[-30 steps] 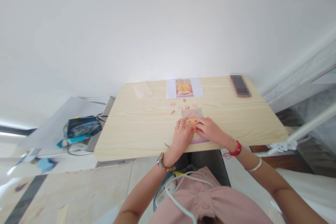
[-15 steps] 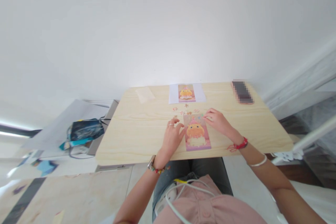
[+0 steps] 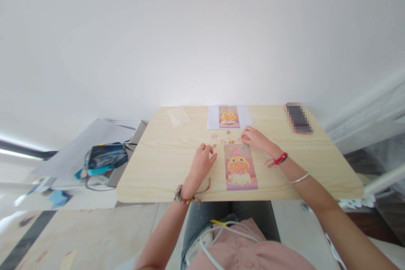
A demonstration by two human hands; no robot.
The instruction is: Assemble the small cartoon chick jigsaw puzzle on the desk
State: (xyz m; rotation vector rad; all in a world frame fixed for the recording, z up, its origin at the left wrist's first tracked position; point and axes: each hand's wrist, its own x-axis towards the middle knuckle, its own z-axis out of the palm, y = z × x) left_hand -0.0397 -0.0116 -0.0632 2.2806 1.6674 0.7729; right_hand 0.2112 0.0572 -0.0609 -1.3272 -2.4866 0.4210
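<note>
A tall pink jigsaw puzzle [image 3: 239, 166] with a yellow chick picture lies flat near the front edge of the light wooden table [image 3: 158, 164]. My left hand [image 3: 201, 165] rests on the table just left of it, fingers loosely curled, fingertips beside a loose piece [image 3: 214, 146]. My right hand [image 3: 255, 139] reaches past the puzzle's top right corner, fingers bent down onto the loose puzzle pieces [image 3: 228, 139] scattered there; whether it pinches one is hidden. A reference print [image 3: 229, 117] of the same chick lies on white paper at the table's far edge.
A phone [image 3: 298, 118] lies at the far right of the table. A clear plastic bag [image 3: 179, 115] lies at the far left. Left of the table stands a lower surface with a dark blue bag [image 3: 106, 157] and cables. A white wall rises behind.
Both hands have come off the puzzle. The left moved aside to its left; the right reached forward to the loose pieces above it. The puzzle now shows whole.
</note>
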